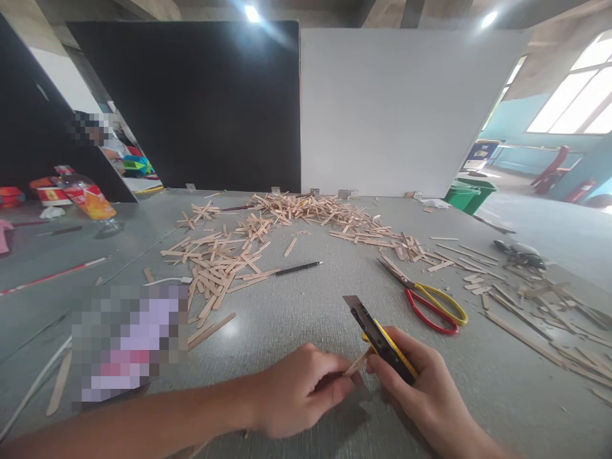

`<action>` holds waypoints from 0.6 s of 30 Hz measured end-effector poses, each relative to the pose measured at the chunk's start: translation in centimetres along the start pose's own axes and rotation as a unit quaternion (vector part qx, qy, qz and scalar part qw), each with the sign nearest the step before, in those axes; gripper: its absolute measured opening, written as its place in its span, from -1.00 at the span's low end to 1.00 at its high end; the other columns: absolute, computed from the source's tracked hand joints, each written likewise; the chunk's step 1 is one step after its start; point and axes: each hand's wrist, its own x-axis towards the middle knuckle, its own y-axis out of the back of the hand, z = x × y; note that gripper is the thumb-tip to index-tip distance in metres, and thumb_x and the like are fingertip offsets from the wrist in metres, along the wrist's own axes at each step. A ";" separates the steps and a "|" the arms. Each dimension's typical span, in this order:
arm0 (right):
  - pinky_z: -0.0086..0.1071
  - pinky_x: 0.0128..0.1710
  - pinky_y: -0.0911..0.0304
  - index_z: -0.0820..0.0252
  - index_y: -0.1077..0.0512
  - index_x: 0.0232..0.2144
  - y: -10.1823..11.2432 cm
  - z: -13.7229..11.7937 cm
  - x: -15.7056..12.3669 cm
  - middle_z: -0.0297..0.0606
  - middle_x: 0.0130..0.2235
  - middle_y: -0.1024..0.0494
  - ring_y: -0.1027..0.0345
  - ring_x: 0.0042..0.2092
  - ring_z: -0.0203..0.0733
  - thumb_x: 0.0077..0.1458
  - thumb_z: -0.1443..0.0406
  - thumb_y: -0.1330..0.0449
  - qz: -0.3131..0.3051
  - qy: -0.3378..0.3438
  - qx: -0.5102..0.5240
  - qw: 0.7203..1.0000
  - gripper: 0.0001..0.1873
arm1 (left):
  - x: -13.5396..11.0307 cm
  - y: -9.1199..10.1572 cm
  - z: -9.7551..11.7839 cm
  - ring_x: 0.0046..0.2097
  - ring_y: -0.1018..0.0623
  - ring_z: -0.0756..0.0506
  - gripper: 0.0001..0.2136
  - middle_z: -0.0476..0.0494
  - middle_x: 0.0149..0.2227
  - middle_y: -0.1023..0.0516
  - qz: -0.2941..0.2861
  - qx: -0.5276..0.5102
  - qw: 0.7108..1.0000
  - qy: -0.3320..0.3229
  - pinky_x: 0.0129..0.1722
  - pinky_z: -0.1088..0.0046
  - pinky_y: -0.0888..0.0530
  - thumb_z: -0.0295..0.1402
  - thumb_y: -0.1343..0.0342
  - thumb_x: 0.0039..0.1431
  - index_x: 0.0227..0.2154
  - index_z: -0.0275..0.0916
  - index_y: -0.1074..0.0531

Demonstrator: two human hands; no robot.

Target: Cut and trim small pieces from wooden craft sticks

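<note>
Left grip (303, 392) pinches a short wooden stick (357, 363) between thumb and fingers, low over the near edge of the counter (268, 319), and right grip (425, 386) is wrapped around a yellow and black box cutter (382, 344). The cutter leans up and to the left, its blade pointing away from the person and clear of the stick. The stick's right end reaches the right fingertips, beside the cutter's body; whether it touches the cutter is hard to tell. To the left of the hands lies a blurred purple item (138, 350), its details hidden, with a white cable (41, 376) near it. Beyond the right grip, scissors (411, 285) with one red and one yellow handle lie with their blades slightly apart, pointing away to the left. A dark pen (299, 268) lies farther ahead, touching the edge of a broad curve of loose sticks (306, 210). Thin wood scraps (521, 319) scatter across the right side. Farther left, a bottle (88, 199) with an orange label tilts over the counter. Behind the sticks stand a black panel (215, 108) and a white panel (396, 108), with green bins (471, 194) to their right and another person (112, 145) partly visible at left.
</note>
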 end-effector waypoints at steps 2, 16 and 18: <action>-0.42 -0.39 -0.21 0.13 -0.44 -0.27 0.0 0.0 0.2 -0.40 -0.41 -0.35 -0.20 -0.38 -0.23 0.30 0.05 -0.18 0.008 -0.005 0.003 1.000 -0.72 | 0.0 -0.1 -0.4 -0.52 -0.33 0.02 -0.74 0.07 -0.52 -0.38 -0.010 -0.042 0.999 0.027 -0.48 0.53 -0.28 -0.20 0.07 0.48 0.02 -0.22 -0.37; -0.48 -0.63 0.00 0.13 -0.41 -0.28 -0.1 0.1 0.5 -0.52 -0.54 -0.18 -0.01 -0.54 -0.33 0.28 -0.05 -0.17 0.007 -0.063 0.011 0.998 -0.62 | -0.2 -0.1 -0.4 -0.48 -0.35 0.00 -0.73 0.09 -0.49 -0.40 -0.024 0.004 0.999 0.031 -0.36 0.50 -0.35 -0.30 0.24 0.52 0.17 -0.15 -0.19; -0.48 -0.64 0.00 0.14 -0.41 -0.28 -0.1 0.0 0.6 -0.52 -0.55 -0.18 -0.01 -0.55 -0.33 0.28 -0.05 -0.17 0.009 -0.062 0.011 0.998 -0.62 | -0.3 -0.1 -0.4 -0.48 -0.35 0.00 -0.74 0.10 -0.49 -0.40 -0.023 0.007 0.999 0.031 -0.36 0.51 -0.35 -0.29 0.24 0.52 0.15 -0.15 -0.19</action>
